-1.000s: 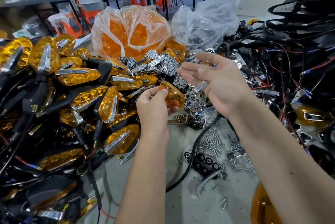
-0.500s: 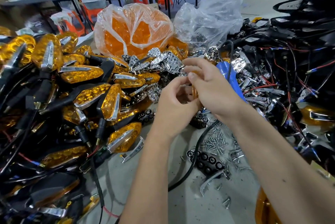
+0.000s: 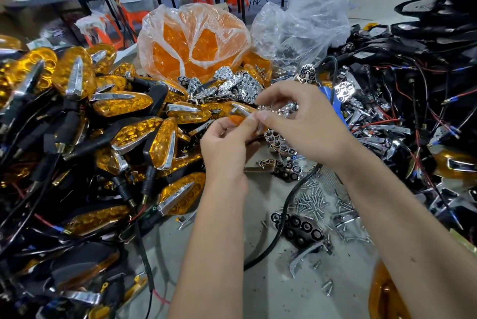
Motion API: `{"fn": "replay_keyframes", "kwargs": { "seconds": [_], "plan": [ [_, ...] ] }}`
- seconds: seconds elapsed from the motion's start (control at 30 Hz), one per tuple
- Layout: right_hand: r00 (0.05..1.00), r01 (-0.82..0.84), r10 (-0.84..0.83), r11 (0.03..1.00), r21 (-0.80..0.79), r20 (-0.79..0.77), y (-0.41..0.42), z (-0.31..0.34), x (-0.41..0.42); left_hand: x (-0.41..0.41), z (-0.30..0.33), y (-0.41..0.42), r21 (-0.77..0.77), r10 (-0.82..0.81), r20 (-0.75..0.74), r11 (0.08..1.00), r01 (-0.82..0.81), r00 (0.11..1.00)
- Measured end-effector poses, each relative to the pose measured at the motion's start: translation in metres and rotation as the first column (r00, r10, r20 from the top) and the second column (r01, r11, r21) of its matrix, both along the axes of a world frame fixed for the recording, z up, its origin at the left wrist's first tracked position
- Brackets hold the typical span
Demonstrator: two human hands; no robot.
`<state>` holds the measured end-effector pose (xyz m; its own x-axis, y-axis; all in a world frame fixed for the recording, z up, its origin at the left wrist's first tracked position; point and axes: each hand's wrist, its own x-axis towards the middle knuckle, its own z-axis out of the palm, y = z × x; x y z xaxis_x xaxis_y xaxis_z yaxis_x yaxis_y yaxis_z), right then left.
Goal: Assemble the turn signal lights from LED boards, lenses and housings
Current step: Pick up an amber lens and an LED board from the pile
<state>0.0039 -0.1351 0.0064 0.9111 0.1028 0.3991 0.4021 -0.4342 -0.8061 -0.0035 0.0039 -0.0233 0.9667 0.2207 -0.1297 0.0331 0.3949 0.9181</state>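
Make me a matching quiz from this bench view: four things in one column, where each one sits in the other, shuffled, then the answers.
Things
1. bag of lenses
2. screws
3. finished lights
4. amber lens

Places
A. heaped on the left of the bench
B. between the left hand and right hand
C. loose on the bench under the right forearm
D. at the back, behind the chrome reflectors

Pairs: 1-D, 2-C, 3-A, 4-B

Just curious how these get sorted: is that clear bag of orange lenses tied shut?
No, the bag gapes open at the top, with the orange lenses showing inside.
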Motion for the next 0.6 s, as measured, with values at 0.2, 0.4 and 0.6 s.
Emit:
{"fn": "replay_keyframes", "kwargs": {
  "seconds": [0.2, 0.4, 0.6],
  "plan": [
    [0.989, -0.147, 0.147, 0.988, 0.046, 0.002, -0.0008, 0.0023, -0.0017, -0.0044, 0.0061, 0.0035, -0.141, -0.033, 0.06, 0.989, 0.041, 0.998],
    [0.995, -0.086, 0.086, 0.996, -0.011, -0.048, 0.0012, -0.0043, -0.0009, -0.002, 0.0042, 0.0024, -0.118, -0.032, 0.017, 0.992, 0.034, 0.999],
    [0.99, -0.077, 0.075, 0.997, -0.013, -0.116, 0.0053, -0.0072, -0.0021, -0.0014, -0.0005, 0.0014, -0.033, -0.03, 0.018, 0.999, 0.031, 0.999]
  ]
}}
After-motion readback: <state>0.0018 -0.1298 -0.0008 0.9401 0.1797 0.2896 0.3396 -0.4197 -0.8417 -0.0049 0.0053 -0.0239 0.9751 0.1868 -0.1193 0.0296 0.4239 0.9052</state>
